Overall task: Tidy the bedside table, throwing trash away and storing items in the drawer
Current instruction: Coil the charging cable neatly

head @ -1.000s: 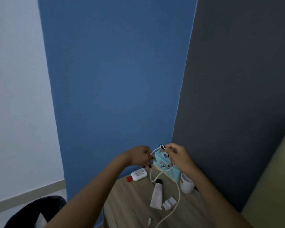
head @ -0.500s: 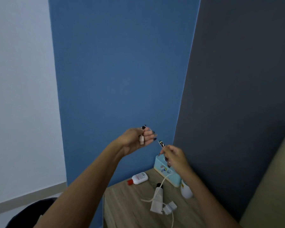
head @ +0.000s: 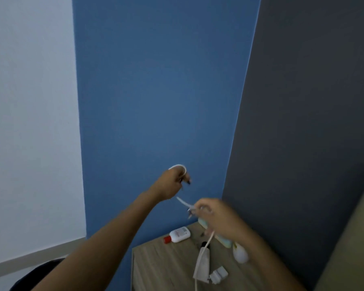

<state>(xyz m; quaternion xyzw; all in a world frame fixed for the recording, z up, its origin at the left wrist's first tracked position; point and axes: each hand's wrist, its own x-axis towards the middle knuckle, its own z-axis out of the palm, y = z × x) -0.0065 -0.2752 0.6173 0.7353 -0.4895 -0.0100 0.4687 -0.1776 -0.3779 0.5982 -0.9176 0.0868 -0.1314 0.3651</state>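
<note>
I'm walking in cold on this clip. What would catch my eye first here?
Two bare arms reach up in front of a blue wall, the left hand raised with a loop of white cable over it, the right hand lower, pinching the same cable. The cable drops from there to the wooden bedside table at bottom centre. On it lie a red-capped white bottle and a squeezed tube.

You've got 2 hands up: left hand (head: 170,185), right hand (head: 216,217). 1 white cable (head: 208,242) betw. them. On the bedside table (head: 156,265): 1 red-capped bottle (head: 178,234), 1 white tube (head: 202,264), 1 white charger block (head: 218,274), 1 white cup (head: 240,254), 1 light-blue box (head: 224,241), partly hidden.
</note>
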